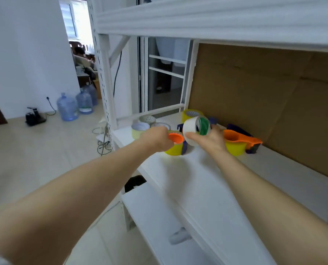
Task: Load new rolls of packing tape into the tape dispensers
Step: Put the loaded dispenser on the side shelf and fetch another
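My left hand [156,137] grips an orange tape dispenser [176,138] loaded with a yellow roll [173,150], which stands on the white shelf [197,178]. Just right of it my right hand [210,138] holds up a white tape roll with a green inner core [195,130], tilted, thumb along its lower rim. A second orange dispenser [239,139] with a yellow roll [235,149] lies on the shelf to the right of that hand.
Several spare rolls [147,124] sit at the shelf's far left end, and a yellow roll [191,114] stands farther back. Brown cardboard [264,102] backs the shelf. An upper shelf [216,18] hangs overhead. A lower shelf [155,217] juts out below. Water jugs [68,108] stand on the floor.
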`<action>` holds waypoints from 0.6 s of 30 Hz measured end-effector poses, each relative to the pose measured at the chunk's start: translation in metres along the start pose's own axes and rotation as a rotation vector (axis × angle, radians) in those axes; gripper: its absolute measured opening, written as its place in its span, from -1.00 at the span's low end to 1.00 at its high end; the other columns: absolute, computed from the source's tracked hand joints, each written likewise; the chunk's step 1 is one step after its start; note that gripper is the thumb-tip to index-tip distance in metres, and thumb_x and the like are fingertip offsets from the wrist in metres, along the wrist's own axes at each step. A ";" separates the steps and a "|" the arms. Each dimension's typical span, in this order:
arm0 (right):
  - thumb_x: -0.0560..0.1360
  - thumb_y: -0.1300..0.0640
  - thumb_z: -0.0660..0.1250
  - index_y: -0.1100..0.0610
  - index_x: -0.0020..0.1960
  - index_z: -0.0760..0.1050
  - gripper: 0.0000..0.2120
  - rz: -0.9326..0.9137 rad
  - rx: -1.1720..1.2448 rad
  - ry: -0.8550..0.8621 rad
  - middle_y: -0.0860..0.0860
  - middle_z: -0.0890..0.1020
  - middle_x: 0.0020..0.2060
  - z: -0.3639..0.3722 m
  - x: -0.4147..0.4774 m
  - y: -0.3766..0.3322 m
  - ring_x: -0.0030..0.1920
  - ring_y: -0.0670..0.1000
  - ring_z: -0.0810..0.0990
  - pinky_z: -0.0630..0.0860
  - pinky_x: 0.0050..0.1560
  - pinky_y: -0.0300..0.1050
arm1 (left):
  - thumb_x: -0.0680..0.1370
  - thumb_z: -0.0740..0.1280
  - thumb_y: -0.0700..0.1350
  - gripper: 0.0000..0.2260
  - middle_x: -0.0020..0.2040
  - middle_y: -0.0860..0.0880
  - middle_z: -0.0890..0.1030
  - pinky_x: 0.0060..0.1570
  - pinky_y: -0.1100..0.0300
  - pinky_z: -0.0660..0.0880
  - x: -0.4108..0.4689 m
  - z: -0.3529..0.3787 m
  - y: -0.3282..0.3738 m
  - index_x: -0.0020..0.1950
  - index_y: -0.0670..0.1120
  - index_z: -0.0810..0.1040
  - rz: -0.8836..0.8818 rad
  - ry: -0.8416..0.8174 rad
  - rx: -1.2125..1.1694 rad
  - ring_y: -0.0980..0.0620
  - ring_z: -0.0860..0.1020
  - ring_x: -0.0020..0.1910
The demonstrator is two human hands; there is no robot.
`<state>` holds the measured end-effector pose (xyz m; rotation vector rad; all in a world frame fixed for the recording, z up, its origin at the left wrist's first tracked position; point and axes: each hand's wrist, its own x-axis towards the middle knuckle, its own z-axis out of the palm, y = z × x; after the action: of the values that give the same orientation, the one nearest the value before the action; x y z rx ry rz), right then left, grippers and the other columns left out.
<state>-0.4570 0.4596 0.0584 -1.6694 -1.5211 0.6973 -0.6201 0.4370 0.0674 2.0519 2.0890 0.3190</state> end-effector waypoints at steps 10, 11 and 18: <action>0.33 -0.03 0.50 0.10 0.46 0.21 -0.19 -0.092 -0.013 -0.013 0.10 0.37 0.37 0.074 0.112 -0.042 0.37 0.11 0.34 0.32 0.22 -0.13 | 0.49 0.28 -0.04 -0.65 0.15 -0.11 0.57 0.11 0.05 0.49 0.114 -0.028 -0.065 0.25 -0.13 0.52 -0.053 0.032 -0.022 -0.13 0.53 0.12; 0.34 -0.04 0.49 0.08 0.41 0.29 -0.27 -0.104 -0.017 -0.019 0.07 0.44 0.32 0.079 0.121 -0.046 0.32 0.10 0.41 0.34 0.13 -0.16 | 0.48 0.27 -0.06 -0.65 0.11 -0.11 0.57 0.07 0.07 0.50 0.126 -0.030 -0.071 0.24 -0.14 0.52 -0.039 0.026 -0.027 -0.12 0.53 0.09; 0.38 -0.17 0.38 0.11 -0.02 0.57 -0.63 0.005 -0.325 -0.052 0.04 0.60 -0.07 0.131 0.181 -0.070 -0.05 0.04 0.56 0.41 -0.16 -0.14 | 0.46 0.29 -0.06 -0.64 0.05 -0.07 0.56 -0.02 0.08 0.54 0.208 -0.039 -0.103 0.24 -0.09 0.50 0.111 -0.059 0.002 -0.10 0.55 -0.01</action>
<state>-0.5770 0.6610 0.0589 -1.9042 -1.7399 0.5186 -0.7342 0.6429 0.0768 2.1565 1.9470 0.2693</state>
